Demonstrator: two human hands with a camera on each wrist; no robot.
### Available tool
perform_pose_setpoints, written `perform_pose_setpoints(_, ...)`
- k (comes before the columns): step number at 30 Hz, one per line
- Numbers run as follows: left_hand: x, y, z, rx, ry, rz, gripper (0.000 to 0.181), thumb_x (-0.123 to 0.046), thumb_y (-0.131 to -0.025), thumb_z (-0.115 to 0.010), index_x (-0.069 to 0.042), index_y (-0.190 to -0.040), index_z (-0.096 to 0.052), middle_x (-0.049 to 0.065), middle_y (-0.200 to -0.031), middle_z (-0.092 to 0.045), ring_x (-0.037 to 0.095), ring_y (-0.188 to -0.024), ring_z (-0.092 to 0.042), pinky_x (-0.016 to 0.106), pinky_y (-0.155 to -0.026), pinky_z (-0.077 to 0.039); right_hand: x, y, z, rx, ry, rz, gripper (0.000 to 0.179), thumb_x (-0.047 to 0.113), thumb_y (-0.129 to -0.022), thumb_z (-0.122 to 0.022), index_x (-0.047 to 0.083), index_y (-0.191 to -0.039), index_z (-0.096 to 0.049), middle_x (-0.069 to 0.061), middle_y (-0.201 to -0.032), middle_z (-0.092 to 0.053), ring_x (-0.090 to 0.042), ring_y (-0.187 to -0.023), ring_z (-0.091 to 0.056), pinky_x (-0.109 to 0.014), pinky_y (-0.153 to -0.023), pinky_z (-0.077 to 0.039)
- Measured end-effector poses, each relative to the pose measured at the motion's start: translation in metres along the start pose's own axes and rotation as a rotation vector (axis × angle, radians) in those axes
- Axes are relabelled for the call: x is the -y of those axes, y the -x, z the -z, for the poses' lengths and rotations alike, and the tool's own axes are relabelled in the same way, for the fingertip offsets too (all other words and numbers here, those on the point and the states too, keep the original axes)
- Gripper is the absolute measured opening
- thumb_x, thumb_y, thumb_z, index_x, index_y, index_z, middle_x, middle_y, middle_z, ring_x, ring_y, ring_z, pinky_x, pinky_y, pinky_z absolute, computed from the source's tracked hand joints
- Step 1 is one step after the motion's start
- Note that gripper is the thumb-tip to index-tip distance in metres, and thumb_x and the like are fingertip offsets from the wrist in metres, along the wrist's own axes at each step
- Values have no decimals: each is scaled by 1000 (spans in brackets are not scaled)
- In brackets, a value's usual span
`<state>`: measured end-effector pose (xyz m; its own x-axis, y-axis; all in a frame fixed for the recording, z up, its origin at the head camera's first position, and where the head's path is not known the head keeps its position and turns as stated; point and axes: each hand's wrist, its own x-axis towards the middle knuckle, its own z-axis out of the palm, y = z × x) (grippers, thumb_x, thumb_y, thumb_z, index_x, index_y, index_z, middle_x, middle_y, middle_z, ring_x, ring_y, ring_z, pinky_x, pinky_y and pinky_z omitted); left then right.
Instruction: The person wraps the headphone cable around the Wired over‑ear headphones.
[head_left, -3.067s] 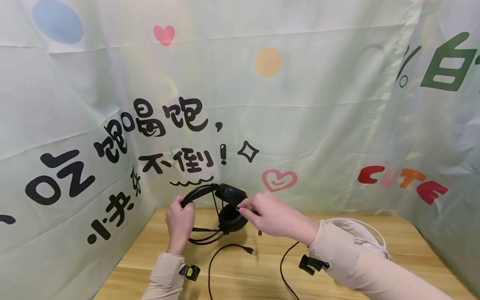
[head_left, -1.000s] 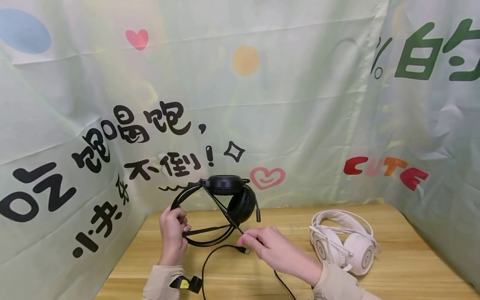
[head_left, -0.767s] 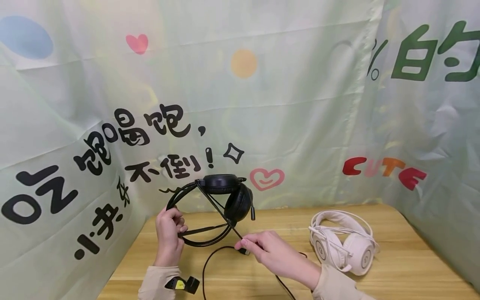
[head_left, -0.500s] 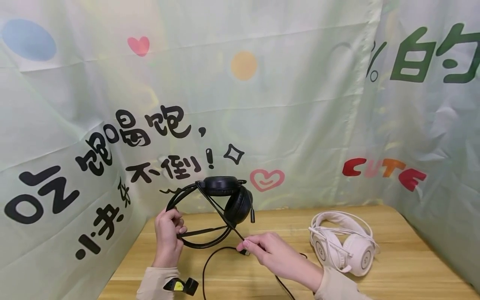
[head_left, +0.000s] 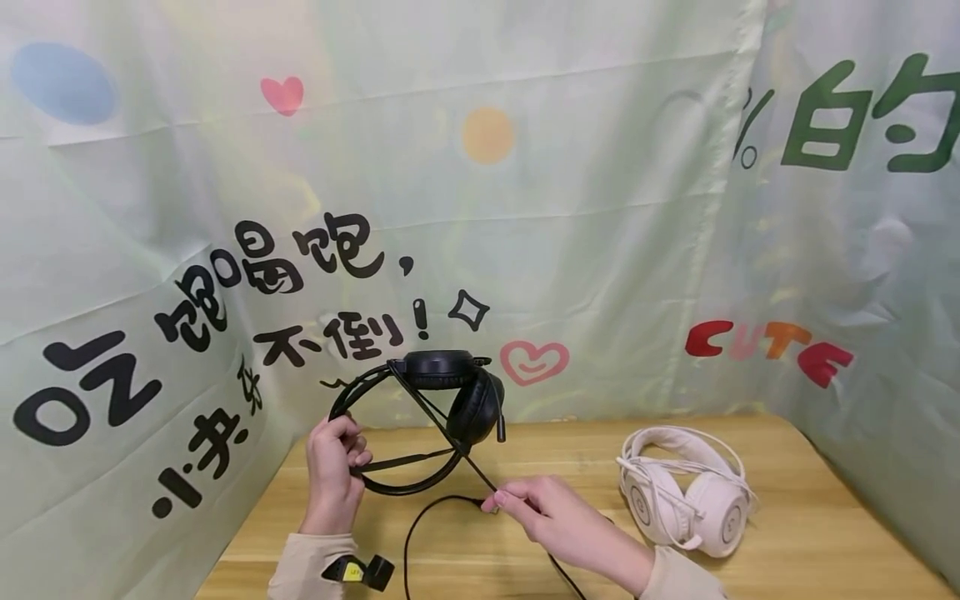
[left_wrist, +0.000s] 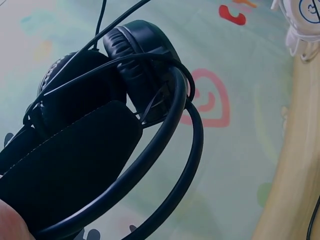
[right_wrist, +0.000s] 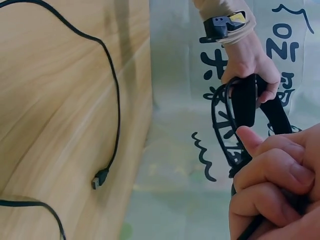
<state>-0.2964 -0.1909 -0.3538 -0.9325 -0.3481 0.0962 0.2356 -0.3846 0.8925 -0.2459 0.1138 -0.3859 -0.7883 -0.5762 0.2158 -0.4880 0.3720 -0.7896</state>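
My left hand (head_left: 333, 471) grips the headband of a black headset (head_left: 438, 369), holding it above the table with its ear cups to the right. A thin microphone boom (head_left: 501, 423) hangs from the far cup. Black cable (head_left: 476, 472) runs across the headband's opening to my right hand (head_left: 558, 521), which pinches it between thumb and fingers. In the left wrist view the headband's padding (left_wrist: 75, 160) and two outer bands fill much of the picture. The cable's USB plug (right_wrist: 100, 178) appears over the wooden table in the right wrist view.
White headphones (head_left: 720, 512), with their white cable wound around them, sit at the right of the wooden table (head_left: 817, 508). A printed cloth (head_left: 600, 250) hangs behind and along the sides. Loose black cable (head_left: 408, 542) curves over the table's front part.
My right hand moved from near the ear cups down and toward me, drawing the cable out straight. The headset turned and shifted slightly left lately. The white headphones came into fuller view.
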Motion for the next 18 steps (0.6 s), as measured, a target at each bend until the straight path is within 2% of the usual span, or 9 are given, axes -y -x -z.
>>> perform_pose_setpoints(8, 2, -2, 2, 4, 4, 13, 31, 8, -90, -44, -15, -69, -44, -9, -55, -32, 5, -46, -31, 17, -44, -29, -8, 5, 1, 10, 23, -3, 34, 35, -115, -48, 22, -119, -79, 15, -56, -30, 1, -49, -24, -18, -52, -33)
perform_pose_setpoints(13, -1, 0, 2, 13, 5, 14, 31, 8, -90, -44, -15, -68, -43, -9, -54, -31, 6, -46, -30, 18, -45, -29, -9, 6, 8, 30, -15, -19, 35, 36, -115, -47, 24, -120, -79, 13, -55, -31, -1, -48, -24, -20, -49, -31)
perform_pose_setpoints(18, -5, 3, 3, 18, 8, 14, 31, 8, -91, -43, -14, -70, -44, -9, -54, -31, 6, -46, -30, 18, -45, -29, -11, 7, 9, 37, -13, 3, 34, 35, -115, -48, 23, -120, -80, 14, -54, -31, 0, -47, -23, -20, -47, -28)
